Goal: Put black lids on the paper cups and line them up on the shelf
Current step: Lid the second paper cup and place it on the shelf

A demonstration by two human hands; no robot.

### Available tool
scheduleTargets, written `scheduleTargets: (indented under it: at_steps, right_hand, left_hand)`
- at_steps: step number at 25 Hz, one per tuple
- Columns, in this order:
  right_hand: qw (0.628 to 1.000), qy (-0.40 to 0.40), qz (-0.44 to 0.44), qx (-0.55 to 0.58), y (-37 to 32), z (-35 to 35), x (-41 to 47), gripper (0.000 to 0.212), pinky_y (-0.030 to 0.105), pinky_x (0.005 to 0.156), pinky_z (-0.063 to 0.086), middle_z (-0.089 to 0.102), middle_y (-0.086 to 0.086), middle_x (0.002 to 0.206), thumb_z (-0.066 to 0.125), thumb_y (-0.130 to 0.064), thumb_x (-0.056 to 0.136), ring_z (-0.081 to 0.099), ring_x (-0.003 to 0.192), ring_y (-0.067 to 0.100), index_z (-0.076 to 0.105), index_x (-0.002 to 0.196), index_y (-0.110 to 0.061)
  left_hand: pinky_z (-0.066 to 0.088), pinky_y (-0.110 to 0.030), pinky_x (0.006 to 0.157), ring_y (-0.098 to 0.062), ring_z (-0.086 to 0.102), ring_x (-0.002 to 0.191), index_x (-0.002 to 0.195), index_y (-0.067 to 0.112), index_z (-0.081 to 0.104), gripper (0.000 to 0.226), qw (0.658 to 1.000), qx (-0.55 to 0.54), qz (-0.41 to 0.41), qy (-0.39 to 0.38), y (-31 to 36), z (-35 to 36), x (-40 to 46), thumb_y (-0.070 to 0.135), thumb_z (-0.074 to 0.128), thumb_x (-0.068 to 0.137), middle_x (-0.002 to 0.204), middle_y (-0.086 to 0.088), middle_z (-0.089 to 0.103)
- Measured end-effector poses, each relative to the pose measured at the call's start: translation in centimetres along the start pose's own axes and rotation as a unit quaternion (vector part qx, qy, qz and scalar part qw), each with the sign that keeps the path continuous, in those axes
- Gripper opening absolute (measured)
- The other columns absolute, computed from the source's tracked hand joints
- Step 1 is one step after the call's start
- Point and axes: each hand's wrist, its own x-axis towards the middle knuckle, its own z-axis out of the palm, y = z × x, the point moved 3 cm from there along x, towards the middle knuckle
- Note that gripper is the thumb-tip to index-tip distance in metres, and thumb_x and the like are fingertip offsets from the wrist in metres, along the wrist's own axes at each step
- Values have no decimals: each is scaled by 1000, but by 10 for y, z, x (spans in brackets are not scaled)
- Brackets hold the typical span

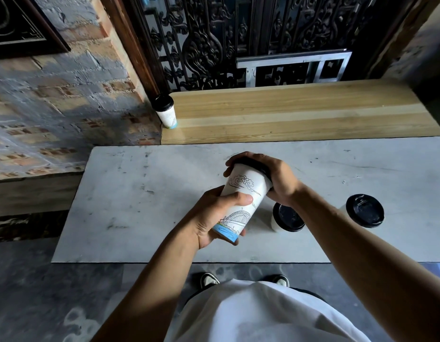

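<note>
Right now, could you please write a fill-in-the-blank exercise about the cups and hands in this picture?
1. The left hand holds the paper cup near its ____.
2. The right hand presses a ____ lid onto that cup.
3. On the wooden shelf stands ____ lidded cup.
4. On the grey table stand ____ lidded cups.

Missing words: bottom; black; one; two

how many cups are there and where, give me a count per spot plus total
Cup on the wooden shelf: 1
Cup held in the left hand, right hand pressing its black lid: 1
Lidded cups standing on the grey table: 2
Total: 4 cups
</note>
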Motion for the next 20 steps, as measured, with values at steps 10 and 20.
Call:
scheduleTargets:
  at_steps: [10,20]
  right_hand:
    - [968,165,39,184,13,-9,6,54,50,100,51,68,24,114,37,-53,104,66,102,36,68,111,-9]
    - [961,93,85,246,58,17,-25,60,52,108,44,70,29,127,32,-37,94,67,112,37,75,123,-8]
  left_hand:
    - [57,-34,49,-30,67,57,108,16,71,46,994,-90,12,64,-1,7,9,54,68,82,80,-12,71]
    - [64,-47,69,-31,73,96,131,24,62,41,982,-81,35,168,-6,8,14,47,42,104,120,-12,73]
